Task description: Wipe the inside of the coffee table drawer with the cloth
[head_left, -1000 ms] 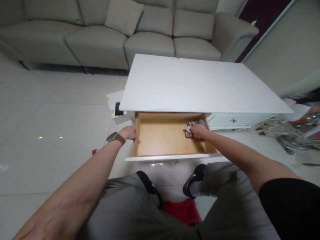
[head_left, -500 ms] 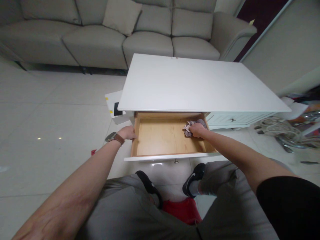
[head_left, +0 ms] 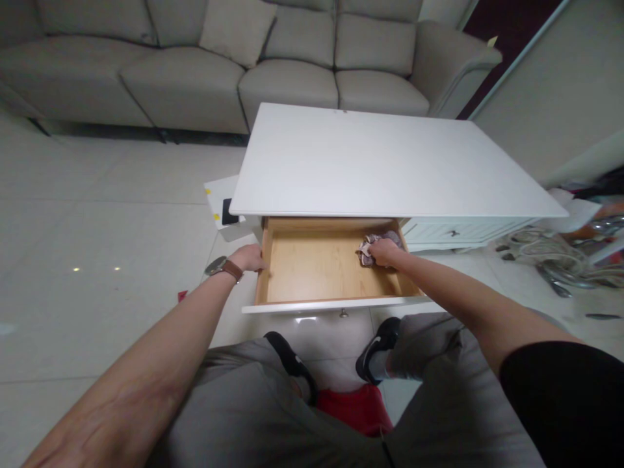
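Observation:
A wooden drawer (head_left: 312, 266) with a white front is pulled out from under the white coffee table (head_left: 380, 162). My left hand (head_left: 249, 258), with a watch on the wrist, grips the drawer's left side wall, fingers hooked over its edge. Inside the drawer, toward the back right corner, my right hand (head_left: 386, 252) is closed on a crumpled, patterned cloth (head_left: 365, 250). The cloth rests against the drawer bottom, and part of it is hidden under my fingers.
A white box (head_left: 214, 195) with a dark item on it stands left of the table. A shut second drawer (head_left: 453, 233) is at the right. Cables and clutter (head_left: 531, 253) lie on the floor farther right. A long sofa (head_left: 292, 91) stands behind, and a red object (head_left: 355, 408) is between my legs.

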`<action>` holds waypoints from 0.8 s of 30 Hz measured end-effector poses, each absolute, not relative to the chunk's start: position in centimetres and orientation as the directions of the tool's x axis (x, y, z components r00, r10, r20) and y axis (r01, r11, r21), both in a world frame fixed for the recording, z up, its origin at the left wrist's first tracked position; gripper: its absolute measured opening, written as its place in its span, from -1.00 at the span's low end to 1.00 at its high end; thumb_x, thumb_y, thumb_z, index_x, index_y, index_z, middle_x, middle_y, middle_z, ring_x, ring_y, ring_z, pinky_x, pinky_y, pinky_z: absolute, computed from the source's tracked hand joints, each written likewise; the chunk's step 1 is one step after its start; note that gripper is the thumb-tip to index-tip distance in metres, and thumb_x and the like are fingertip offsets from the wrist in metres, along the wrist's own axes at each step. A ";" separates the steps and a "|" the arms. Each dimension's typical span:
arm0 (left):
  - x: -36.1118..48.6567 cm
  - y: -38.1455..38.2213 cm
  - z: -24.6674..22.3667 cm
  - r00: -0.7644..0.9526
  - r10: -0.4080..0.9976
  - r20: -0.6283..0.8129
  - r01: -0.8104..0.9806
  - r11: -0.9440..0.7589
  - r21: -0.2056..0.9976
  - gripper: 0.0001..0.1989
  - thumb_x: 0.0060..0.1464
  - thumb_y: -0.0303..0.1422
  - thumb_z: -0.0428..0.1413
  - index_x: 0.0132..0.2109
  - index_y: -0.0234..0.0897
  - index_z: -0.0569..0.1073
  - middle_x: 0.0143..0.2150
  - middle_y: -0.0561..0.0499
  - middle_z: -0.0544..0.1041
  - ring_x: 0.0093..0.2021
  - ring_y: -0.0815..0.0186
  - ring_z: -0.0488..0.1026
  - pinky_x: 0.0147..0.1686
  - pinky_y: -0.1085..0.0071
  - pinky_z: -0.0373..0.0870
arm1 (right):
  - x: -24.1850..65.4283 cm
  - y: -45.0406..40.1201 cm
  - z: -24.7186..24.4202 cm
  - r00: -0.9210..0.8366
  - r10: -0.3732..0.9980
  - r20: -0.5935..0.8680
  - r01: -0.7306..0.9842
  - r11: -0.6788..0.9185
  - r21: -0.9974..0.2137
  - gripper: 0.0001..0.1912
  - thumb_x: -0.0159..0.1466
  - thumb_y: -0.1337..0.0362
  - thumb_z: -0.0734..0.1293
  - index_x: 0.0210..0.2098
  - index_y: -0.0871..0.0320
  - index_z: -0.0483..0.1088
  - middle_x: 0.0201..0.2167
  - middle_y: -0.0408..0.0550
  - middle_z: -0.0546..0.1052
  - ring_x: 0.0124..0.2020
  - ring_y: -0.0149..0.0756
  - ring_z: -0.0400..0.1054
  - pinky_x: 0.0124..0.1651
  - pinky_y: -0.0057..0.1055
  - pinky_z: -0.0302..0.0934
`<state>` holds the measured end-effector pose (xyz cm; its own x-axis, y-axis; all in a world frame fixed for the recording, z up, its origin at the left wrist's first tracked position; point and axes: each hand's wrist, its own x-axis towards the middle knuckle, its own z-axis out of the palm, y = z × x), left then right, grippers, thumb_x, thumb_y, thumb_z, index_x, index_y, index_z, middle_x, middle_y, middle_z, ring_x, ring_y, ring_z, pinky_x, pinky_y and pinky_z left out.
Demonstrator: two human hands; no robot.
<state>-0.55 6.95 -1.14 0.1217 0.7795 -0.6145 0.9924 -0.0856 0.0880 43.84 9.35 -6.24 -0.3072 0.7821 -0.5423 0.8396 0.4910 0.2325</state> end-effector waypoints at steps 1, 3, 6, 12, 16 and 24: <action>-0.6 7.0 -1.2 0.121 0.777 -0.617 0.993 -0.084 0.089 -0.82 -0.08 -0.37 0.18 -0.37 -0.36 0.65 -0.31 -0.15 0.68 -0.32 0.27 0.57 -0.42 0.49 0.33 | 43.8 9.3 -6.2 -0.303 0.784 -0.541 0.834 0.493 0.247 -0.69 0.10 0.36 0.46 -0.15 0.33 0.60 -0.13 0.38 0.61 -0.02 0.10 0.52 0.07 -0.13 0.35; -0.6 7.1 -1.4 0.122 0.775 -0.620 0.992 -0.082 0.093 -0.81 -0.08 -0.36 0.18 -0.36 -0.36 0.66 -0.30 -0.15 0.68 -0.32 0.27 0.57 -0.40 0.48 0.34 | 43.8 9.3 -6.2 -0.292 0.790 -0.538 0.823 0.495 0.280 -0.69 0.10 0.36 0.46 -0.15 0.32 0.61 -0.12 0.36 0.61 -0.03 0.10 0.52 0.05 -0.13 0.36; -0.8 7.2 -1.7 0.128 0.772 -0.623 0.991 -0.083 0.101 -0.80 -0.09 -0.35 0.17 -0.36 -0.35 0.66 -0.30 -0.15 0.68 -0.30 0.24 0.58 -0.38 0.47 0.37 | 43.7 9.3 -6.1 -0.288 0.792 -0.539 0.815 0.498 0.297 -0.69 0.11 0.34 0.46 -0.14 0.30 0.61 -0.10 0.32 0.61 -0.03 0.08 0.52 0.04 -0.17 0.37; -1.0 7.4 -2.0 0.131 0.774 -0.619 0.990 -0.074 0.117 -0.80 -0.12 -0.35 0.17 -0.38 -0.34 0.66 -0.31 -0.16 0.68 -0.30 0.22 0.59 -0.36 0.45 0.40 | 43.6 9.2 -6.1 -0.276 0.796 -0.539 0.823 0.485 0.295 -0.66 0.08 0.31 0.50 -0.14 0.30 0.60 -0.13 0.34 0.61 -0.03 0.04 0.53 0.07 -0.23 0.35; -1.0 7.4 -2.1 0.124 0.779 -0.615 0.991 -0.071 0.109 -0.81 -0.13 -0.34 0.19 -0.38 -0.33 0.65 -0.33 -0.16 0.67 -0.30 0.21 0.59 -0.33 0.45 0.41 | 43.6 9.3 -6.2 -0.275 0.795 -0.541 0.828 0.482 0.286 -0.65 0.08 0.32 0.49 -0.13 0.30 0.60 -0.12 0.35 0.61 -0.02 0.05 0.52 0.08 -0.21 0.34; -0.8 7.2 -1.7 0.123 0.773 -0.622 0.991 -0.069 0.112 -0.85 -0.11 -0.35 0.19 -0.42 -0.34 0.63 -0.34 -0.15 0.67 -0.33 0.24 0.57 -0.39 0.48 0.36 | 43.6 9.3 -6.3 -0.286 0.796 -0.533 0.833 0.482 0.273 -0.65 0.08 0.33 0.49 -0.13 0.31 0.60 -0.12 0.37 0.61 0.01 0.07 0.51 0.10 -0.18 0.34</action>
